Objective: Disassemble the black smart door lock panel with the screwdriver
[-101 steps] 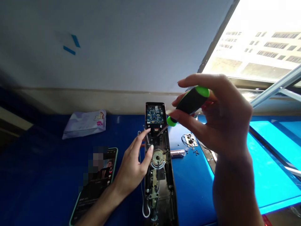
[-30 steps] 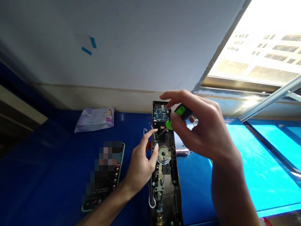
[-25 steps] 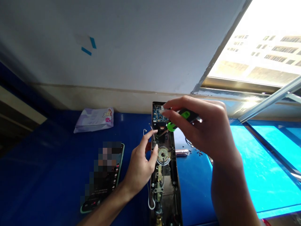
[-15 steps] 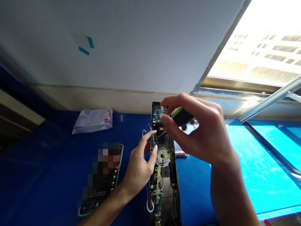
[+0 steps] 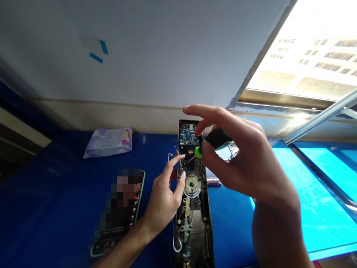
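Note:
A long dark device housing (image 5: pixel 198 219) lies lengthwise before me, its inside exposed. A blue circuit board (image 5: pixel 188 134) sits at its far end, and a round metal part (image 5: pixel 192 185) near its middle. My right hand (image 5: pixel 237 152) is closed around a black and green screwdriver (image 5: pixel 219 138), its index finger stretched out. The shaft slants down left to the dark section below the board. My left hand (image 5: pixel 167 197) holds the housing's left edge, with thumb and index finger over it, beside a thin strip or wire (image 5: pixel 179 154).
A phone (image 5: pixel 119 219) with a lit screen lies left on the blue table (image 5: pixel 61 201). Behind it is a white and purple packet (image 5: pixel 108 142). A white cable (image 5: pixel 174 242) runs along the housing's left side. A window frame (image 5: pixel 320 115) stands at right.
My right hand has shifted slightly right and its index finger has lifted. The screwdriver's handle has tilted, showing more of its green collar. My left hand stays on the housing.

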A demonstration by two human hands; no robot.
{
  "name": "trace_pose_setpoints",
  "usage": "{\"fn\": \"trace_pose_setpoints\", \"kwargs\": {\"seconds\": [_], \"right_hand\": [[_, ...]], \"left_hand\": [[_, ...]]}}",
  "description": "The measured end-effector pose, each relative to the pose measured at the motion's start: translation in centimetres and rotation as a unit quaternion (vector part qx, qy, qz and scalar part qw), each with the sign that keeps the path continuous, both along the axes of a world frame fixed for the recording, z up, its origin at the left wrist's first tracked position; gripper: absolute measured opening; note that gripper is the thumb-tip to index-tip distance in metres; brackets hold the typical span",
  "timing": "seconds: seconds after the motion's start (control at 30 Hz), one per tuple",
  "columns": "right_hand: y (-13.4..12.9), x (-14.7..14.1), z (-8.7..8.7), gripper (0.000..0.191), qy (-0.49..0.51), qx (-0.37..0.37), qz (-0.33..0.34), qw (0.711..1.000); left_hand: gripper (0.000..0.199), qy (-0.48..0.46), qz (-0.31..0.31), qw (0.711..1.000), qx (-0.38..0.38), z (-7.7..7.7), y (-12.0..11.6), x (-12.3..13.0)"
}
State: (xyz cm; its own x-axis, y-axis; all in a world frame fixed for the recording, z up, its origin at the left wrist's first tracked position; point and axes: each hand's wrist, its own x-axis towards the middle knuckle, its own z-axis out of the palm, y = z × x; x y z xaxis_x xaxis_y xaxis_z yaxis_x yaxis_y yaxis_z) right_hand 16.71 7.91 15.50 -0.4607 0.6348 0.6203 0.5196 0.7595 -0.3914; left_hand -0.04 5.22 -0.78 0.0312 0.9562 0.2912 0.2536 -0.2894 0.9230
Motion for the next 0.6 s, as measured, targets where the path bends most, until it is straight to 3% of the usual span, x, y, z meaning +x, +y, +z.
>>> {"fn": "trace_pose_setpoints", "kwargs": {"seconds": [0.1, 0.23, 0.37, 0.43, 0.6], "right_hand": [[0.07, 0.01, 0.00, 0.017, 0.006, 0.008, -0.042, 0.999], [0.27, 0.15, 0.05, 0.013, 0.017, -0.004, -0.043, 0.999], [0.10, 0.26, 0.21, 0.046, -0.009, 0.003, -0.009, 1.000], [0.03, 0.18, 0.24, 0.050, -0.012, 0.007, -0.008, 1.000], [0.50, 0.05, -0.02, 0.008, 0.017, 0.012, -0.061, 0.998]], "left_hand": [[0.042, 0.004, 0.003, 1.000, 0.003, 0.20, -0.02, 0.03], [0.041, 0.005, 0.004, 1.000, 0.003, 0.42, -0.06, 0.03], [0.042, 0.003, 0.004, 1.000, 0.003, 0.31, -0.07, 0.04], [0.043, 0.000, 0.000, 1.000, 0.000, 0.21, -0.05, 0.05], [0.042, 0.002, 0.002, 1.000, -0.001, 0.20, 0.00, 0.05]]}}
